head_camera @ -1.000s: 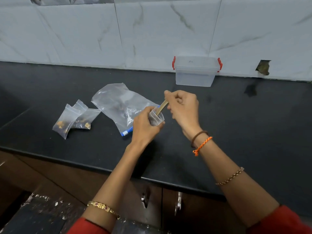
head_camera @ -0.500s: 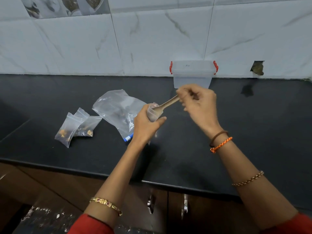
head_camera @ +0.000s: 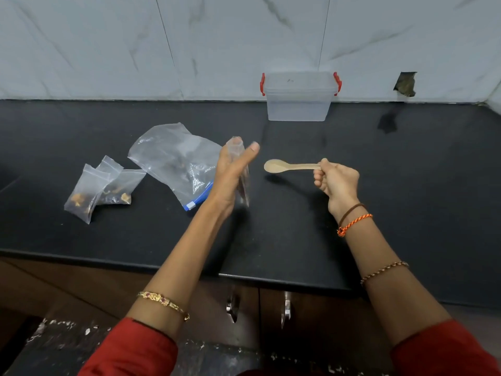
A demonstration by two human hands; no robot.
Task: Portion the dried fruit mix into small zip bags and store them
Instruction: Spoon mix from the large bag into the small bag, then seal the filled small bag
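Note:
My left hand (head_camera: 230,175) holds a small clear zip bag (head_camera: 241,183) upright above the black counter, thumb and fingers on either side of it. My right hand (head_camera: 337,181) grips the handle of a pale wooden spoon (head_camera: 284,166), its bowl pointing left and apart from the bag. The large clear zip bag of dried fruit mix (head_camera: 179,161), with a blue slider, lies on the counter just left of my left hand. Two small filled zip bags (head_camera: 100,189) lie further left, overlapping.
A clear plastic storage box (head_camera: 298,101) with red latches and its lid on stands against the tiled wall at the back. The black counter (head_camera: 406,199) has its front edge near my forearms, with cabinet doors and metal handles below.
The spoon has come out of the small bag and moved right, away from it. My left hand has lifted and turned the small bag upright.

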